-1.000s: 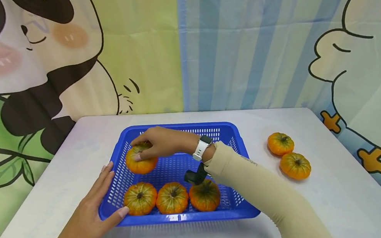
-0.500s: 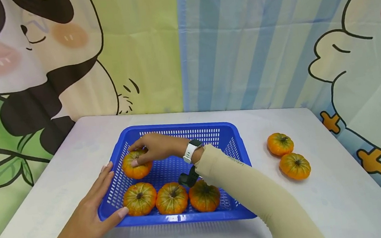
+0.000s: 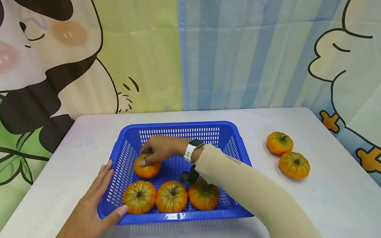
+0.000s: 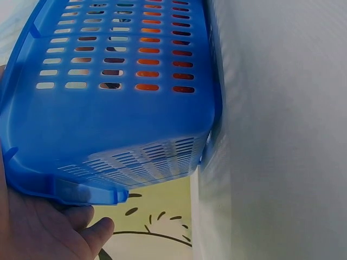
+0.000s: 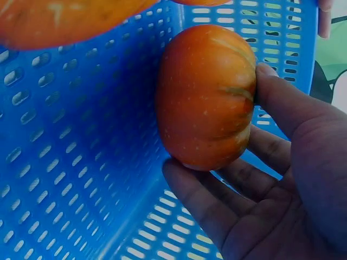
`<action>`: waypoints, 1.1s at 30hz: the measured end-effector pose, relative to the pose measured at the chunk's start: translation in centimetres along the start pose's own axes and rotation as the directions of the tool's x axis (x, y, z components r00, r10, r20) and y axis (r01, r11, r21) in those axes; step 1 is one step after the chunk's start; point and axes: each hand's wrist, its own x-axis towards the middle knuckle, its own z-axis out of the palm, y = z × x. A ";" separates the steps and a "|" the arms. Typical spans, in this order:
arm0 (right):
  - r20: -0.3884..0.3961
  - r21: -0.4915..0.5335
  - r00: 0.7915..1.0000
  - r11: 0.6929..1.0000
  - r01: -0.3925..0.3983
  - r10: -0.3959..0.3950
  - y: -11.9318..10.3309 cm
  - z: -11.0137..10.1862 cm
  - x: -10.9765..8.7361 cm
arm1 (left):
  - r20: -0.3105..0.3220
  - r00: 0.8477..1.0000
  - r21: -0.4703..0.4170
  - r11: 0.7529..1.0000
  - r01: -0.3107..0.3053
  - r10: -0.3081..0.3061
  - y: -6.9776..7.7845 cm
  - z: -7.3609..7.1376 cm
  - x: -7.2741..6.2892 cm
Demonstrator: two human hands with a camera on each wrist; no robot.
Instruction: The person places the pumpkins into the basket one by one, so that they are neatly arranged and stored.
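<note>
Inside the blue plastic basket (image 3: 186, 216), near its back left part, my right hand (image 3: 165, 148) grips a small orange pumpkin (image 3: 147, 169) from above. In the right wrist view the thumb presses one side of that pumpkin (image 5: 206, 97) and the fingers curl under the other, close over the basket floor. My left hand (image 3: 85, 211) rests at the basket's left end with fingers straight along the rim and the thumb at the front left corner. Along the front wall sit three more pumpkins in a row: a left one (image 3: 139, 197), a middle one (image 3: 171, 197) and a right one (image 3: 204, 195).
Two other pumpkins lie on the white table (image 3: 341, 196) right of the basket, a farther one (image 3: 279, 143) and a nearer one (image 3: 294, 165). A printed cloth backdrop (image 3: 238, 44) hangs behind the table. My right sleeve (image 3: 253, 190) crosses over the basket's front right corner.
My right hand has lowered the pumpkin into the basket, first shifting it left, then back a little to the right. My left hand has stayed at the basket's left end.
</note>
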 end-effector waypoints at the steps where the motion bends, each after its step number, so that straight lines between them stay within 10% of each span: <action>1: 0.005 0.003 1.000 1.000 0.005 -0.005 0.0 0.0 0.0 | 0.004 1.000 -0.001 1.000 0.003 -0.003 0.0 0.0 0.0; 16: 0.134 0.064 0.991 0.998 0.001 -0.010 -0.1 0.2 -0.2 | 0.013 1.000 0.004 1.000 0.016 -0.016 0.2 0.0 0.1; 33: 0.015 0.174 0.995 0.980 0.094 -0.098 -1.6 -2.9 -1.4 | 0.012 1.000 -0.010 1.000 0.016 -0.016 0.2 -0.2 0.1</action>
